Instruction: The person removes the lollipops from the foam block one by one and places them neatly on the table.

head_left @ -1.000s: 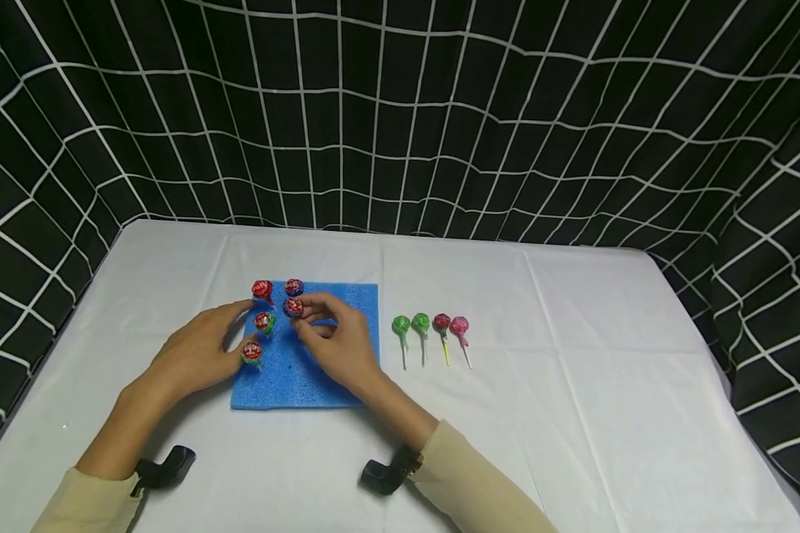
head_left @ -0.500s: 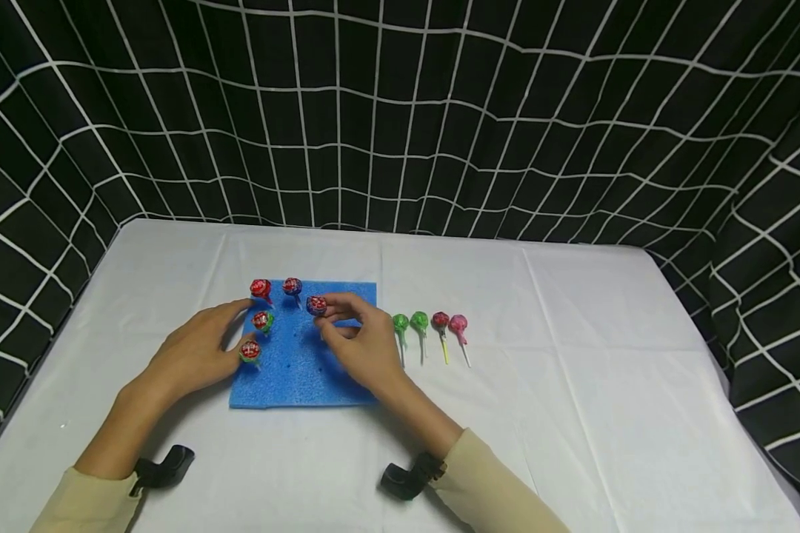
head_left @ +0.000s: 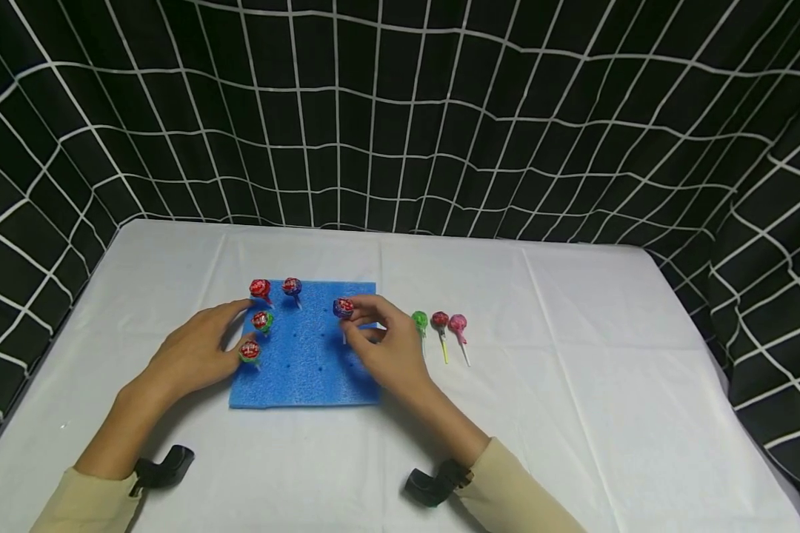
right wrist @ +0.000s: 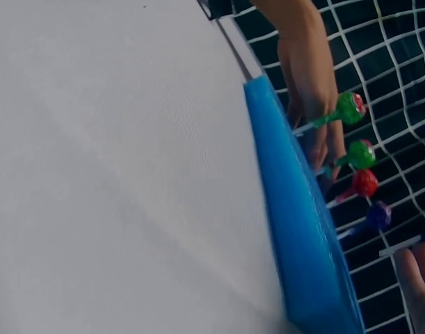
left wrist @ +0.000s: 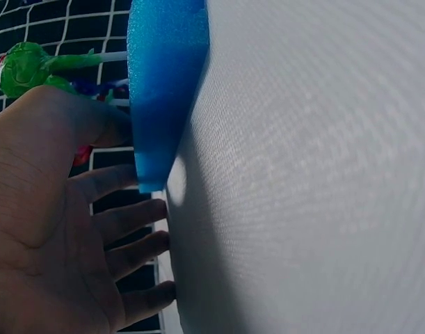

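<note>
My right hand pinches a purple-and-red lollipop upright over the right part of a blue foam block. In the right wrist view its white stick ends short of the foam, apart from it. My left hand lies along the block's left edge, thumb and forefinger spread against it, the other fingers extended in the left wrist view. Near it stand a red lollipop, a purple one and two red-and-green lollipops, their sticks in the foam. Small dark holes dot the block's top.
Right of the block, a green lollipop, a dark red one with a yellow stick and a pink one lie in a row on the white tablecloth. Black white-gridded fabric rises behind and at both sides.
My right hand has moved rightward across the block with the purple-and-red lollipop, and now covers the leftmost green lollipop in the row. The left hand has stayed in place.
</note>
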Demonstrator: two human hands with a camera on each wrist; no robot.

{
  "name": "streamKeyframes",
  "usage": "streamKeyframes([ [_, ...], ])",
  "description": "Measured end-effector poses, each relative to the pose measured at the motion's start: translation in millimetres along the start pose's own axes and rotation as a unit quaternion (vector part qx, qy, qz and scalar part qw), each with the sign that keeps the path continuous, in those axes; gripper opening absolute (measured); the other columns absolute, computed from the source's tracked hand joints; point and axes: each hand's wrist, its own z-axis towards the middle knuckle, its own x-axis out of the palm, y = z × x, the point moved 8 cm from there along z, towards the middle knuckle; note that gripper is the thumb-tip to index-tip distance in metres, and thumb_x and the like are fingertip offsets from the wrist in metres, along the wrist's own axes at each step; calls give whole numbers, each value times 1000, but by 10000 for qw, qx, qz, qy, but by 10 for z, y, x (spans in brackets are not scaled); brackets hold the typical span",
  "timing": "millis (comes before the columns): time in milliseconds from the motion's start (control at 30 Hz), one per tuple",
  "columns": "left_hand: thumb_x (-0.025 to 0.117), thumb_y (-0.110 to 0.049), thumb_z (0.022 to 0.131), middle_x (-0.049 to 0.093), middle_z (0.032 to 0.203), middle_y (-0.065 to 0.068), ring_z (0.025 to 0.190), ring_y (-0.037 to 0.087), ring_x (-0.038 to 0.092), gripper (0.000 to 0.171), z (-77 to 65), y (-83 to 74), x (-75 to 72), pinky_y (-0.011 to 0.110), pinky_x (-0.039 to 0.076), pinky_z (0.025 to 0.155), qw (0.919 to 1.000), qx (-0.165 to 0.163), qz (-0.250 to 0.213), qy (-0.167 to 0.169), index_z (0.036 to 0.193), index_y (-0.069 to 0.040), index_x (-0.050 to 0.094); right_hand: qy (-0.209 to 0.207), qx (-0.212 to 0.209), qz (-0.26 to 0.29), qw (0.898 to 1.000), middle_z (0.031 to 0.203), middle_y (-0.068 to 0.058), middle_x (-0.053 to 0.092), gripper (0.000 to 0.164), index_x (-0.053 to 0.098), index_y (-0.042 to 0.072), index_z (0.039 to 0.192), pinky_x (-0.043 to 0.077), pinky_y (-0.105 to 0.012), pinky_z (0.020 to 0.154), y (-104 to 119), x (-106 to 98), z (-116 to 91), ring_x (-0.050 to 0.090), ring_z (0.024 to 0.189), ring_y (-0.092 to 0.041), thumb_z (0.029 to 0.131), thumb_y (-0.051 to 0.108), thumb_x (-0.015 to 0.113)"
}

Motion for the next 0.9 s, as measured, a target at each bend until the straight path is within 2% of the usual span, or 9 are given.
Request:
streamKeyframes([
  [200,62,-32,102,51,159,27,149,53,45,64,-8,2,4,73,37,120,10000,-8,-30,-11,158,-6,47,-55,-56,70,9999,106,-20,77,31,70,-1,122,66,-27,78,-3,-124,-51,73,94,-16,92,-4,75],
  [367,61,-32,102,50,160,27,149,52,44,64,-7,5,-2,73,36,120,10000,-9,-22,-3,158,-7,46,-86,8,120,9999,106,-19,76,31,69,0,122,65,-24,77,18,-207,-81,71,92,-5,92,-4,74],
  [600,61,-32,102,50,160,27,149,53,44,64,-8,-11,-6,73,36,120,10000,-11,-14,19,159,-7,46,-101,-26,74,9999,108,-18,77,31,69,0,123,64,-19,78,57,-320,-123,71,93,-4,92,-7,73],
  [700,62,-32,102,49,160,28,149,53,44,64,-8,-10,-2,73,36,120,10000,-13,-7,22,159,-6,46,-165,-135,-45,9998,109,-18,77,31,69,0,122,65,-21,78,79,-380,-138,69,91,0,92,-7,73],
  [900,62,-31,102,50,160,28,149,53,44,64,-5,-19,-3,73,36,120,10000,11,-16,13,158,-5,46,-301,-180,-177,9992,109,-17,77,31,69,1,122,65,-22,78,113,-494,-132,69,91,-2,92,-7,72],
])
